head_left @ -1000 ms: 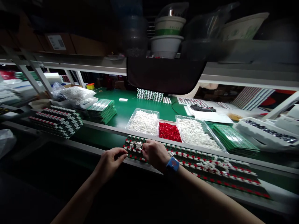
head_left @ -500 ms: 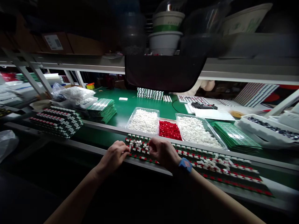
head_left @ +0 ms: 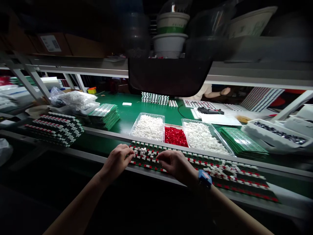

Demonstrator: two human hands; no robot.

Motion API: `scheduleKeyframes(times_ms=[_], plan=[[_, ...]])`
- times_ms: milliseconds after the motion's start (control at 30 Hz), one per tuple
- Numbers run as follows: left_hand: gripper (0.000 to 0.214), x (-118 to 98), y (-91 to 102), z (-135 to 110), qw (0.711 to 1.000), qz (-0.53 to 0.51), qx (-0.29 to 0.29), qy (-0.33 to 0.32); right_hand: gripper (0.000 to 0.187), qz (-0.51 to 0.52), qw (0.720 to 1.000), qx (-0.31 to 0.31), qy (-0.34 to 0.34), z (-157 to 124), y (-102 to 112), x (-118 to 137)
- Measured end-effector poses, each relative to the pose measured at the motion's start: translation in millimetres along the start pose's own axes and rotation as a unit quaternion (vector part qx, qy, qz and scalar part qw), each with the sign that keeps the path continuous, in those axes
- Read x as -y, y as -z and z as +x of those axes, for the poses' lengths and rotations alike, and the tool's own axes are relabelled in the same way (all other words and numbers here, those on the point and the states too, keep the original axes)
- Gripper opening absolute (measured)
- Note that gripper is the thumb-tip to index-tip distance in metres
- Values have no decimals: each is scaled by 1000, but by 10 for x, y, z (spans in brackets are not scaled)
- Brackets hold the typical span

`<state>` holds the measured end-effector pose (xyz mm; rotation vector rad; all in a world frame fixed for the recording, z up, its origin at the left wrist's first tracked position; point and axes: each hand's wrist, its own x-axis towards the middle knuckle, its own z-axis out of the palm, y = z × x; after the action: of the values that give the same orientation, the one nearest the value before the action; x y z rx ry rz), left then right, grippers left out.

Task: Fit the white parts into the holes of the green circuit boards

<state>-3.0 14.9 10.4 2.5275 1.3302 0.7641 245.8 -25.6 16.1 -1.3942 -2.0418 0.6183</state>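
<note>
- Farther right than a second ago: right hand (head_left: 174, 164), fingers together, touching white parts (head_left: 149, 156) on a green circuit board (head_left: 146, 165), grip unclear
- Left hand (head_left: 116, 161): fingers curled together at that board's left end
- Board along the bench's near edge (head_left: 73, 151), just below a tray of white parts (head_left: 146, 113) and a tray of red parts (head_left: 174, 125)

This is an electronics assembly workshop: a long green worktop (head_left: 132, 114) runs beneath a shelf (head_left: 73, 65), carrying stacks of green circuit boards (head_left: 242, 142) and trays of small white and red parts (head_left: 147, 127), with a co-worker's arm (head_left: 215, 93) beyond.
</note>
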Motion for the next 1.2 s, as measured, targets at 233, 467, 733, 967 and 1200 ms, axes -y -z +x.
scheduleKeyframes(times_ms=[233,467,733,967,1200], plan=[[10,-84,-76,291,998,27,-19,-47,12,-22,1000,0,7,-25,40,37],[10,-35,-107,468,992,32,40,-111,12,-20,999,2,-28,-63,86,32],[9,-58,-94,419,997,-53,28,-57,10,-32,998,5,-54,-90,-3,27],[23,-140,-58,143,968,-239,-10,74,15,-155,984,40,-73,-117,-108,116],[18,-295,34,-189,899,-405,24,162,16,-233,962,97,-103,-102,-94,206]])
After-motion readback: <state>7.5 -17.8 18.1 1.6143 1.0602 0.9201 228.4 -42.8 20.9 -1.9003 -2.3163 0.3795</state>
